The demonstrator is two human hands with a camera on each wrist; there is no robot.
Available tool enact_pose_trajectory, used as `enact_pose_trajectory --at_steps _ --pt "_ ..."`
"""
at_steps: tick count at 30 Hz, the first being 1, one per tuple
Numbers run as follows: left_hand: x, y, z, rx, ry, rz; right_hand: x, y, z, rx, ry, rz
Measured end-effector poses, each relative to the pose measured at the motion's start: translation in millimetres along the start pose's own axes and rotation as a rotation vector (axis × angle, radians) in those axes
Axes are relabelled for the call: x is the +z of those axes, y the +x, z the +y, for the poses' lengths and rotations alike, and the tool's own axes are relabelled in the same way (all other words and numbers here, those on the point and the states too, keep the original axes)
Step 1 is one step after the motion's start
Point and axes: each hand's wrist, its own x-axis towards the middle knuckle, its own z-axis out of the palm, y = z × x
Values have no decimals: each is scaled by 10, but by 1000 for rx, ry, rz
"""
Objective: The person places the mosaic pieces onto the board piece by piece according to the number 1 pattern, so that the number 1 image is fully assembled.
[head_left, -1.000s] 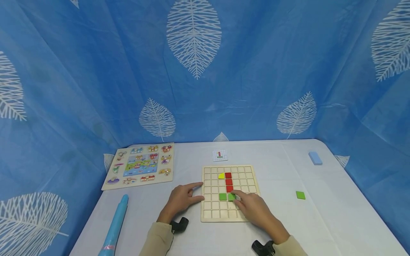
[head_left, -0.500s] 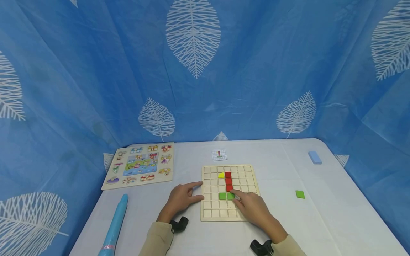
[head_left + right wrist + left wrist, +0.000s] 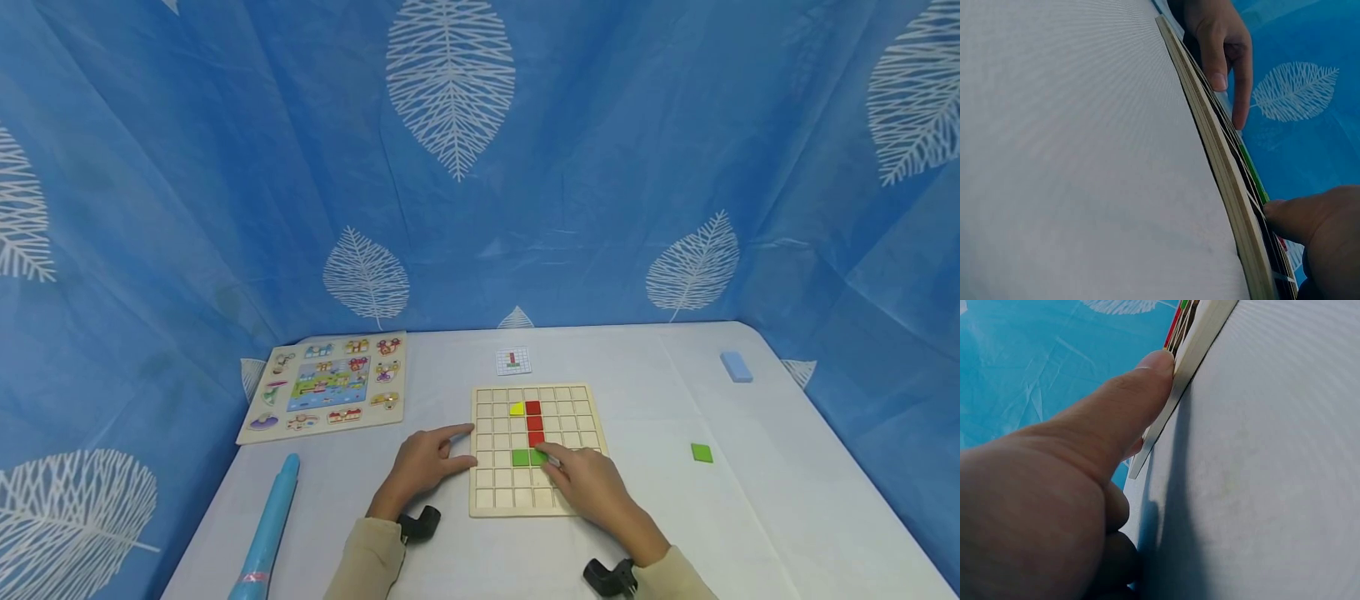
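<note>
A wooden grid board (image 3: 491, 499) lies flat on the table. My left hand (image 3: 420, 463) rests its straight index finger and thumb against the board's left edge; the left wrist view shows that thumb (image 3: 1116, 412) on the rim. With index finger and thumb my right hand (image 3: 592, 483) pinches a green square tile (image 3: 537, 457), which lies level in a cell. Directly left of it sits another green tile (image 3: 521, 457). Red tiles (image 3: 534, 423) run in a column above, with a yellow piece (image 3: 517, 409) beside the top one. The right wrist view shows my right thumb (image 3: 1297, 215) at the green tile.
A loose green tile (image 3: 702, 452) lies right of the board, and a light blue block (image 3: 736, 367) farther back. A small pattern card (image 3: 513, 361) is behind the board. At left are a picture puzzle board (image 3: 394, 358) and a long blue tapered object (image 3: 266, 529).
The green tile under my right fingers has shifted slightly left and now lies flat beside the other green one. My left hand keeps its place at the board's edge.
</note>
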Motion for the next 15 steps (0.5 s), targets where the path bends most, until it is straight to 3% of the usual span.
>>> enact_pose_trajectory --at_steps 6,15 --pt "-7 3 0 -1 -4 -3 7 14 8 27 -2 -32" --pt "-2 6 -9 0 2 -4 25 -6 34 -18 8 24"
